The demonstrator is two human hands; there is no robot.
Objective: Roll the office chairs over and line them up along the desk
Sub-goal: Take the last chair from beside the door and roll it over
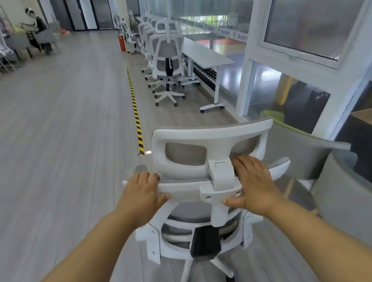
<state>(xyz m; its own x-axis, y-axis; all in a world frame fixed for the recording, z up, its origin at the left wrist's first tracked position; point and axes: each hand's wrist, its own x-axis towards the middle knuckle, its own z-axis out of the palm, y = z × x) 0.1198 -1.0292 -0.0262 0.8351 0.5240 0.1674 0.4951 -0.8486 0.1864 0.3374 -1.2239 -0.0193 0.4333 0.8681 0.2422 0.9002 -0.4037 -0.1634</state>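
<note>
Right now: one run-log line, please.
left hand: grips office chair backrest | right hand: grips it too | desk: ahead, row of chairs alongside | status: chair not yet in row

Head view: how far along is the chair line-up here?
Done: a row of white mesh office chairs stands along the long white desk by the glass wall. In hand: left hand and right hand hold the back rail of another white-framed grey mesh chair, short of the desk's near end. Left: roll it there and align it; whether more remain cannot be told.
</note>
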